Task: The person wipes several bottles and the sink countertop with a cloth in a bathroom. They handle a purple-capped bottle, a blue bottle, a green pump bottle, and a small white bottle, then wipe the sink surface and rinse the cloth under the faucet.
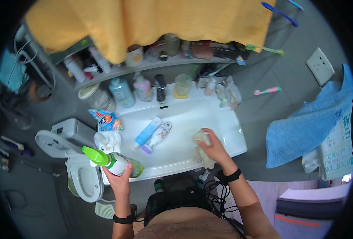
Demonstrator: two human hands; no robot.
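Note:
My left hand (119,176) grips a white and green bottle (119,164) with a bright green cap or spray head, held tilted over the front left edge of the white sink (191,110). Over the basin's right side, my right hand (213,146) holds a crumpled beige cloth (202,149), part of which hangs at the front rim. In the basin lie a blue tube-shaped container (148,131) and a white and purple bottle (159,137), side by side.
A black faucet (160,88) stands at the back, between a pink pump bottle (143,89) and a tumbler (182,85). A blue bottle (122,92) and a colourful packet (106,120) are at the left. The toilet (86,176) is left; a blue towel (307,119) hangs right.

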